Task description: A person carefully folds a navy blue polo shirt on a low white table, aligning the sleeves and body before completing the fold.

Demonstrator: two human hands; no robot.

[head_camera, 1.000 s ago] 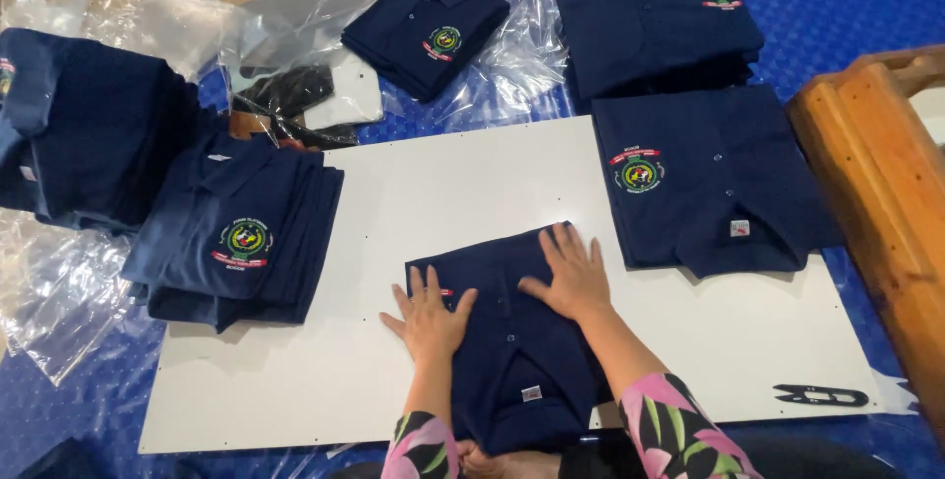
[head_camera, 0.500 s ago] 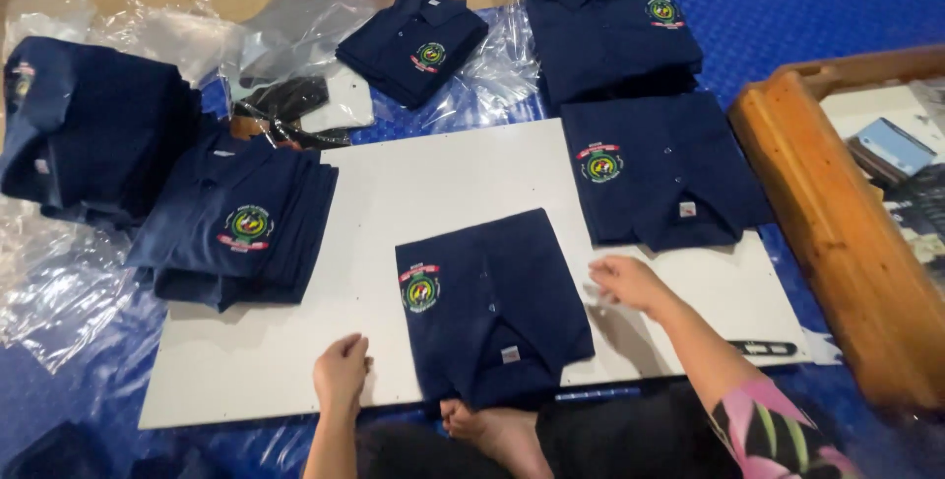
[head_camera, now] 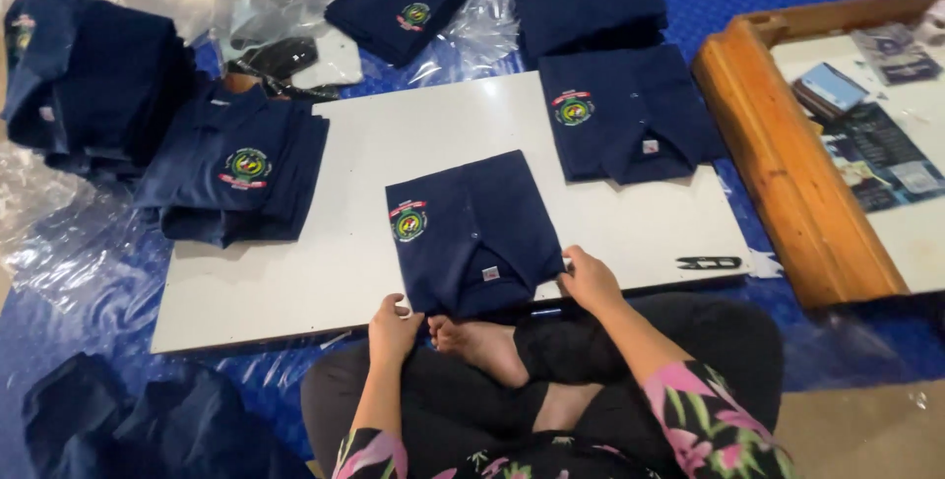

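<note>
A folded navy polo shirt [head_camera: 472, 228] with a round badge lies face up on the white board [head_camera: 345, 213], its collar toward me. My left hand [head_camera: 394, 326] grips its near left corner at the board's front edge. My right hand [head_camera: 589, 280] holds its near right corner. Both hands sit just above my crossed legs and bare foot [head_camera: 482, 346].
A stack of folded navy shirts [head_camera: 236, 169] lies at the board's left, another folded shirt [head_camera: 625, 115] at its right, more beyond. Black thread snips [head_camera: 709, 263] rest on the board's right edge. A wooden-framed table [head_camera: 787, 164] stands at right. Clear plastic bags [head_camera: 59, 243] lie around.
The shirt was flipped badge side up about a second ago. Since then both hands have moved to its near corners, and the shirt has slid closer to me.
</note>
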